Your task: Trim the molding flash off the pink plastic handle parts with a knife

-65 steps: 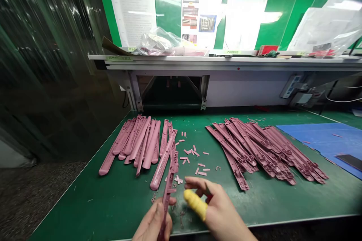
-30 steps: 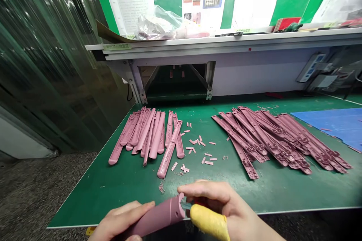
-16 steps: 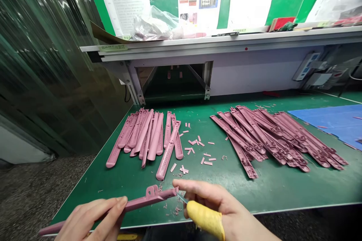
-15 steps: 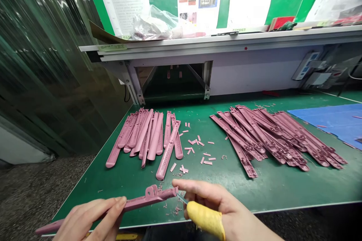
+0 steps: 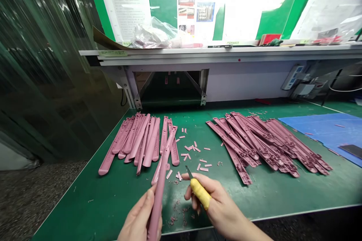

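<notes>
My left hand [image 5: 143, 214] is closed around a long pink plastic strip [image 5: 158, 196], which tilts upward away from me and overlaps the left-hand group of pink strips [image 5: 137, 141]. In my right hand [image 5: 217, 199] is a small knife [image 5: 189, 172], its narrow metal blade pointing up and left, apart from the strip. Yellow wrapping [image 5: 200, 194] covers my right thumb; the knife's handle is hidden in the hand. Pink shavings [image 5: 178, 216] lie on the green table [image 5: 104, 203] between my hands.
Flat pink strips [image 5: 266, 143] lie piled to the right. Small pink offcuts [image 5: 198, 148] are scattered in the middle. A blue sheet [image 5: 325, 128] covers the far right. Behind the table stands a raised shelf [image 5: 181, 55] with a plastic bag [image 5: 154, 34].
My left hand has swung the strip from nearly level to steeply upright, pointing away. The knife blade has come away from the strip's end. The camera view has tilted up slightly.
</notes>
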Available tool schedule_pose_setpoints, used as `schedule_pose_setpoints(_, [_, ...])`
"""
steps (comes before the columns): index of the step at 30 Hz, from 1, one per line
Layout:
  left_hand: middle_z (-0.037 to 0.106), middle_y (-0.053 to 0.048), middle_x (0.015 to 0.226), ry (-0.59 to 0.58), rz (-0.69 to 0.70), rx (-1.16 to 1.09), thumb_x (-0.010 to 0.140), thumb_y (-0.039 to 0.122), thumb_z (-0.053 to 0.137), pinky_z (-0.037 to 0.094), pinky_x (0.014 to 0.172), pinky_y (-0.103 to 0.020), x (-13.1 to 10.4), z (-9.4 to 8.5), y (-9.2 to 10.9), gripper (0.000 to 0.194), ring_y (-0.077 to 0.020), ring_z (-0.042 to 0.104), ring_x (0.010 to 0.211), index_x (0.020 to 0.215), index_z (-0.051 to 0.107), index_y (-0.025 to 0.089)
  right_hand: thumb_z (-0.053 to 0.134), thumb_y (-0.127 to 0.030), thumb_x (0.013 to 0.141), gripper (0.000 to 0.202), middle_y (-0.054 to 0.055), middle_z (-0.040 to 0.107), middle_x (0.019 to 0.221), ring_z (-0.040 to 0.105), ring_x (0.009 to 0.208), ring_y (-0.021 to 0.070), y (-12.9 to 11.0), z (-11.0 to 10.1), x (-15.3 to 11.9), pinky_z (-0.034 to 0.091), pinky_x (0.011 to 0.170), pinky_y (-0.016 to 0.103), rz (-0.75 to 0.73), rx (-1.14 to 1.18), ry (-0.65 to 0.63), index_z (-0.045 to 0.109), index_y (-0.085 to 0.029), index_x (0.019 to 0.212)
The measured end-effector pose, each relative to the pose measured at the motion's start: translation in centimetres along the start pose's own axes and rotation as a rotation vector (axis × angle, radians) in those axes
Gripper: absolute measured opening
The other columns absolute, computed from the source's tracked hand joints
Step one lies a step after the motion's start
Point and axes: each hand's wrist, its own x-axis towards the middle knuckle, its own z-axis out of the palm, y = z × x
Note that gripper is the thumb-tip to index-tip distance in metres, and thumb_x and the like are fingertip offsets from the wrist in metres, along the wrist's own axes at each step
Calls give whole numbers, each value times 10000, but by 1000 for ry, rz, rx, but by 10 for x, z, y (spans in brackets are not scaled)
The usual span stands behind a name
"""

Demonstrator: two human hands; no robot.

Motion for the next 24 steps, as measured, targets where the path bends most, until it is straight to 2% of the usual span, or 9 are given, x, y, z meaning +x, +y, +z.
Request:
schedule_pose_setpoints(2, [350, 83, 411, -31, -50, 4, 694, 552, 690, 210, 343, -153, 6, 2, -8, 419, -35, 278, 339, 859, 648, 168, 362, -408, 974, 347, -2, 614, 728, 528, 604, 117, 7, 2, 2, 408, 582, 219, -129, -219, 36, 628, -191, 1021])
schedule_pose_setpoints(5, [332, 94, 411, -42, -69, 31, 640, 557, 728, 203, 354, -146, 9, 0, -17, 497, -37, 284, 349, 951, 663, 175, 381, -525, 946, 425, 22, 625, 736, 558, 661, 146, 7, 1, 15, 383, 607, 238, -294, -612, 140, 627, -180, 906])
schedule_pose_setpoints(8, [310, 102, 422, -68, -61, 47, 628, 563, 734, 195, 359, -154, 8, 0, -21, 598, -40, 274, 356, 1078, 647, 178, 412, -669, 860, 544, 47, 615, 712, 559, 634, 166, 0, -1, 32, 350, 560, 245, -358, -917, 184, 609, -162, 843])
schedule_pose_setpoints(11, [266, 110, 433, -109, -58, 24, 651, 540, 732, 174, 362, -160, 6, 1, -19, 583, -33, 238, 358, 1099, 642, 178, 426, -680, 846, 548, 31, 573, 652, 522, 572, 150, -6, -1, 42, 285, 509, 242, -373, -1106, 157, 567, -167, 720])
schedule_pose_setpoints(14, [280, 105, 442, -115, -33, 24, 655, 517, 739, 198, 351, -157, 2, 3, -16, 540, -31, 244, 357, 1071, 665, 180, 443, -639, 867, 513, 22, 551, 644, 491, 548, 138, -11, -2, 45, 244, 497, 249, -387, -1180, 148, 542, -167, 690])
schedule_pose_setpoints(19, [389, 76, 445, -117, 54, 9, 700, 423, 736, 276, 330, -161, -10, 9, -7, 402, -43, 312, 355, 1011, 704, 170, 333, -551, 950, 505, 30, 549, 633, 464, 528, 139, -15, 3, 38, 221, 485, 269, -424, -1177, 124, 532, -166, 691])
schedule_pose_setpoints(21, [462, 63, 496, -123, 94, -42, 708, 373, 743, 324, 358, -149, -10, 14, -1, 358, -41, 375, 383, 1002, 700, 173, 328, -523, 958, 492, 36, 552, 619, 464, 519, 149, -10, 17, 24, 224, 473, 277, -453, -1133, 80, 543, -169, 694])
schedule_pose_setpoints(24, [480, 68, 538, -100, 126, -81, 720, 369, 738, 344, 383, -128, -1, 21, 14, 334, -29, 402, 409, 989, 677, 181, 369, -465, 954, 441, 64, 584, 624, 500, 538, 177, 3, 47, -14, 274, 454, 284, -462, -947, -75, 586, -175, 703])
